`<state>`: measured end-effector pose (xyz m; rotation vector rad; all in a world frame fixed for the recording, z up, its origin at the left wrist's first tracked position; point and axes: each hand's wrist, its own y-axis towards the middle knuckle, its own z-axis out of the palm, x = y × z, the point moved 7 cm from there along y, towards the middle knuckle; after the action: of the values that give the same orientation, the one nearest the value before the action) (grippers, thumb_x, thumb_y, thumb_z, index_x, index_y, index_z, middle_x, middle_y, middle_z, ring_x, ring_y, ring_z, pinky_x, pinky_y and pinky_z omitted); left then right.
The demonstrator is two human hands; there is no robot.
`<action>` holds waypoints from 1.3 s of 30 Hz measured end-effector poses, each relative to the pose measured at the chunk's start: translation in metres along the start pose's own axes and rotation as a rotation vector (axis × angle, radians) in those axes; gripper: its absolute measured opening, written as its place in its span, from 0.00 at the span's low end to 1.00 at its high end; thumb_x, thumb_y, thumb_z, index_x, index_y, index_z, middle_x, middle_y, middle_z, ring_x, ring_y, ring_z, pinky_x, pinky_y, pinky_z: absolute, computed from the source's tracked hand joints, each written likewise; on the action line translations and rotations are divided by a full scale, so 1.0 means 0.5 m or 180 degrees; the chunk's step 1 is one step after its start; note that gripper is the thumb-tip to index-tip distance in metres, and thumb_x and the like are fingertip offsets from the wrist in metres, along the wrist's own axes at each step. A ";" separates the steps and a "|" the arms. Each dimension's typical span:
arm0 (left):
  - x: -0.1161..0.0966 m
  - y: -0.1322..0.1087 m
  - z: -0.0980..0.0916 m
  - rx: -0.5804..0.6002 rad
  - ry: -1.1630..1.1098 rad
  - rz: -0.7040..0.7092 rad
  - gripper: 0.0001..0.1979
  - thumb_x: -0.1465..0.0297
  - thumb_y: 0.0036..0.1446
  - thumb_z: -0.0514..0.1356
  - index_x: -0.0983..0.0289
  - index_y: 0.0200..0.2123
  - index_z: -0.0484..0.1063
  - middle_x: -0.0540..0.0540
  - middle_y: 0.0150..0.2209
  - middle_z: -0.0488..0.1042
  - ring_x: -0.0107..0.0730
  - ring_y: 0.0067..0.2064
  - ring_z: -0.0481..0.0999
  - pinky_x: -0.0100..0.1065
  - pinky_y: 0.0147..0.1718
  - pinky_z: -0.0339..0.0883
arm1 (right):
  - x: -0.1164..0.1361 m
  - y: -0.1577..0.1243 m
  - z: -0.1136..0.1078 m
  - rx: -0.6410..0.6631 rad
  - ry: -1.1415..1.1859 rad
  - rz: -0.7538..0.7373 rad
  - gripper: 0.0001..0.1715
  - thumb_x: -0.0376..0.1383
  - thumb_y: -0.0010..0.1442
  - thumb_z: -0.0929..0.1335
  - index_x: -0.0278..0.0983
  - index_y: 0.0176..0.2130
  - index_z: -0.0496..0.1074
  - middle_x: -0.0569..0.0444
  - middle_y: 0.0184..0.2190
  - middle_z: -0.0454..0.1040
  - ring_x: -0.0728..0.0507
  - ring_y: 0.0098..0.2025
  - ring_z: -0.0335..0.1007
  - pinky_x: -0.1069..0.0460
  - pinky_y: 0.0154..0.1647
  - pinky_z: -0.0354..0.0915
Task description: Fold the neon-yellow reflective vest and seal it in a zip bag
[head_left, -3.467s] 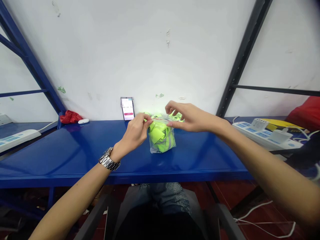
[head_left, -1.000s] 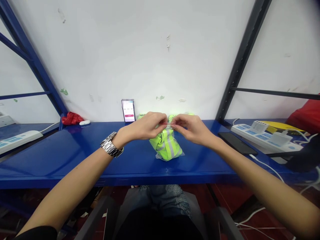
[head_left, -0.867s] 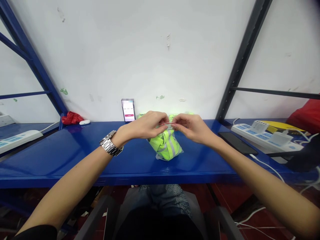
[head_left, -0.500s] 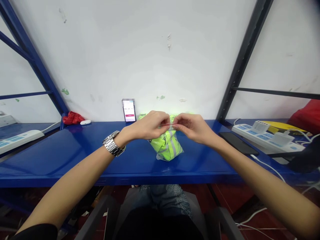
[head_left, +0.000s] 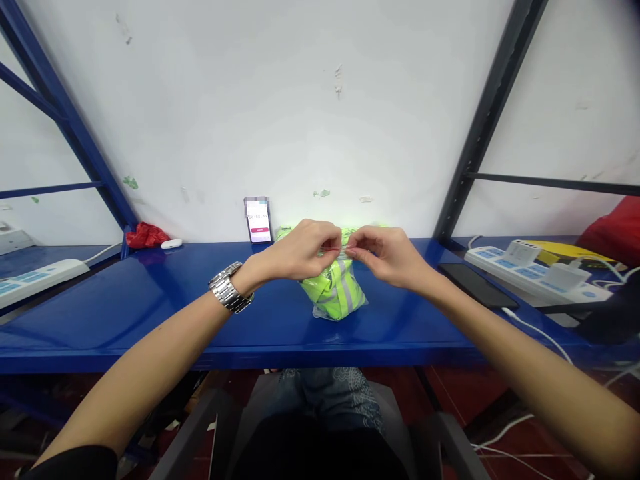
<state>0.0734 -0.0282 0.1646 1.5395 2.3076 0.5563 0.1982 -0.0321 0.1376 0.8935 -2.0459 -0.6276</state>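
A bright yellow-green reflective vest (head_left: 336, 292) with silver-grey stripes is folded up inside a clear plastic bag (head_left: 320, 313) on the blue table. Above it, my left hand (head_left: 307, 250), with a metal watch on its wrist, is closed, thumb and fingers pinching the bag's upper edge. Just across from it my right hand (head_left: 384, 253) pinches the same edge, its fingertips close to the left ones. Both hands hide much of the bag's upper part.
Behind, a phone (head_left: 259, 220) showing a timer leans on the wall. Red cloth (head_left: 146, 235) and a small white case (head_left: 171, 244) lie at the left. On the right are a dark phone (head_left: 473, 285) on a cable and a power strip (head_left: 537, 273); another power strip (head_left: 43, 277) is far left.
Both hands stay almost in place, still pinching the bag's edge. A thin reddish line that showed between the fingertips is now barely visible.
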 end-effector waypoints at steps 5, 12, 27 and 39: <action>0.000 -0.001 -0.001 -0.0016 0.0050 0.0015 0.05 0.75 0.54 0.55 0.64 0.28 0.69 0.51 0.25 0.72 0.27 0.27 0.67 0.32 0.29 0.57 | 0.006 0.002 -0.001 -0.0012 -0.0049 -0.0057 0.03 0.34 0.58 0.68 0.35 0.34 0.72 0.52 0.30 0.76 0.46 0.32 0.73 0.49 0.34 0.69; -0.006 0.003 0.000 0.0165 0.0066 -0.0012 0.09 0.71 0.61 0.53 0.65 0.31 0.71 0.53 0.28 0.73 0.28 0.29 0.68 0.32 0.29 0.57 | 0.004 0.008 -0.007 -0.0083 -0.0309 -0.0105 0.03 0.31 0.56 0.67 0.34 0.31 0.73 0.52 0.27 0.76 0.46 0.30 0.72 0.50 0.31 0.66; 0.001 0.006 -0.006 0.0226 0.0048 -0.0038 0.13 0.64 0.64 0.53 0.65 0.32 0.72 0.53 0.26 0.73 0.26 0.26 0.67 0.31 0.25 0.56 | 0.012 0.015 -0.012 -0.0147 -0.0588 -0.0082 0.05 0.30 0.55 0.66 0.35 0.28 0.72 0.54 0.25 0.74 0.48 0.27 0.65 0.52 0.29 0.59; 0.002 -0.011 0.001 0.0347 0.0272 0.0065 0.11 0.70 0.63 0.52 0.65 0.32 0.71 0.53 0.27 0.72 0.27 0.27 0.66 0.32 0.27 0.56 | 0.025 0.019 -0.013 0.0179 -0.0515 -0.0088 0.06 0.33 0.56 0.69 0.36 0.36 0.75 0.51 0.34 0.78 0.45 0.35 0.71 0.52 0.33 0.63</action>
<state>0.0690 -0.0294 0.1615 1.6200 2.4253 0.5188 0.1949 -0.0366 0.1536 0.9310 -2.2082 -0.6794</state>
